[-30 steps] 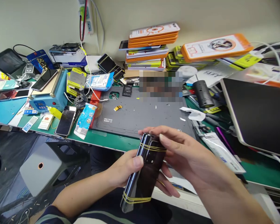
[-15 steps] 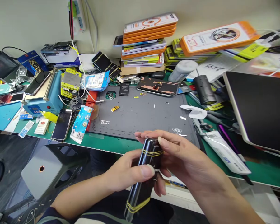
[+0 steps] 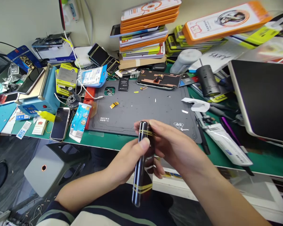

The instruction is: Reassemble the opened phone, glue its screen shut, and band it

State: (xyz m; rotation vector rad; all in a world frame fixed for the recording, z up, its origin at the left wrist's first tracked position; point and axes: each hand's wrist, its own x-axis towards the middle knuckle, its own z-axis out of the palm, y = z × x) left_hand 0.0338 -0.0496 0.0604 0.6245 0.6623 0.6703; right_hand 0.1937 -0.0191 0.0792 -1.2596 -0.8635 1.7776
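Note:
Held edge-up over the table's front edge is a dark, glossy phone (image 3: pixel 138 175), with a seam along its side. Yellow rubber bands (image 3: pixel 142 188) wrap it near both ends. My left hand (image 3: pixel 129 157) is closed round its near-left side, the thumb pressed on the edge. My right hand (image 3: pixel 173 141) grips the upper end from the right, its fingers partly hidden behind the phone. Past both hands lies a grey work mat (image 3: pixel 132 116). On the mat are an opened phone (image 3: pixel 159 78), a black battery (image 3: pixel 123 84) and a small yellow flex cable (image 3: pixel 114 104).
A stack of orange and white boxes (image 3: pixel 143 34) stands at the back. On the left are a blue machine (image 3: pixel 43 97), another phone (image 3: pixel 60 123) and a blue packet (image 3: pixel 79 122). A dark-screened device (image 3: pixel 264 97) and a white packet (image 3: pixel 228 142) lie right. A grey stool (image 3: pixel 43 169) stands below left.
The banded phone has turned more upright and shows more of its side edge. My left thumb sits higher along it. The whole view has shifted slightly; both hands keep hold.

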